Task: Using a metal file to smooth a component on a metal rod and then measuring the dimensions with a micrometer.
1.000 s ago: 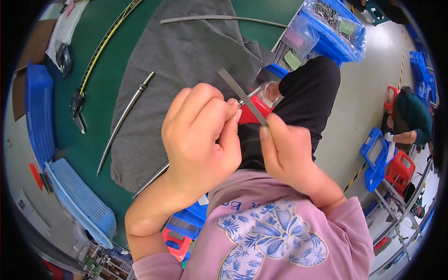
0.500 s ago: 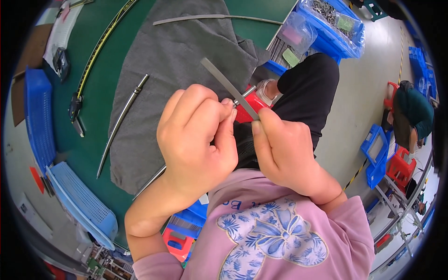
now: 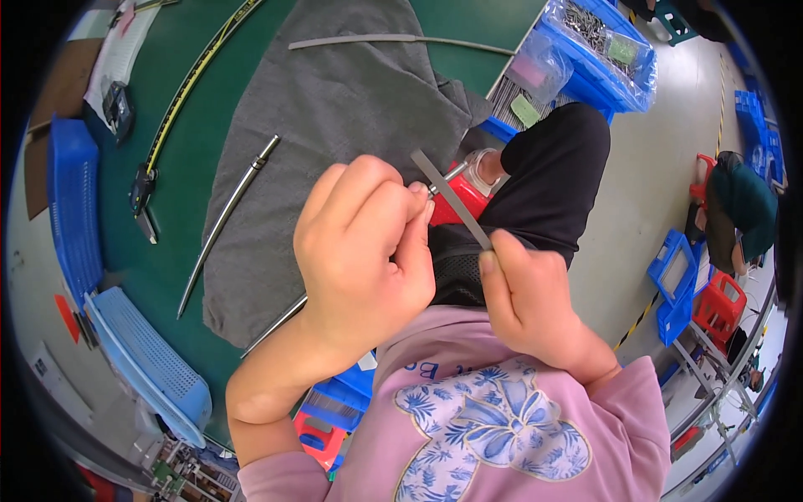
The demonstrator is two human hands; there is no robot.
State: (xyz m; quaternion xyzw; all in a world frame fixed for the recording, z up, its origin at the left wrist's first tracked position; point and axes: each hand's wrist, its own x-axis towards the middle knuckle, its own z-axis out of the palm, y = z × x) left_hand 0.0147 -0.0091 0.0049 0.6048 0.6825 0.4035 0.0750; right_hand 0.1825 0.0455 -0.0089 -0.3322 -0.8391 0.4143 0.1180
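Note:
My left hand (image 3: 368, 251) is closed, thumb and fingertips pinching a thin shiny metal rod (image 3: 457, 171). Its short end sticks out past the fingertips; a longer silver length (image 3: 274, 325) emerges behind the left wrist, seemingly the same rod. In my right hand (image 3: 535, 289) a flat grey file (image 3: 452, 199) is gripped at its near end. The file slants up and left, crossing the rod just beyond the left fingertips; whether they touch I cannot tell. A similar tapered metal rod (image 3: 224, 219) lies left of my hands on a grey cloth (image 3: 335, 100).
On the green table (image 3: 188, 146) lie a caliper (image 3: 144, 194) and, at the cloth's far side, another long slim file (image 3: 360, 39). Blue baskets (image 3: 75, 201) line the left edge. A blue bin (image 3: 602, 46) of metal parts stands far right. Another person (image 3: 740, 205) bends over at right.
My right hand has drawn the file back, down and to the right, so its far tip is now nearer the rod. The left hand keeps its pinch on the rod.

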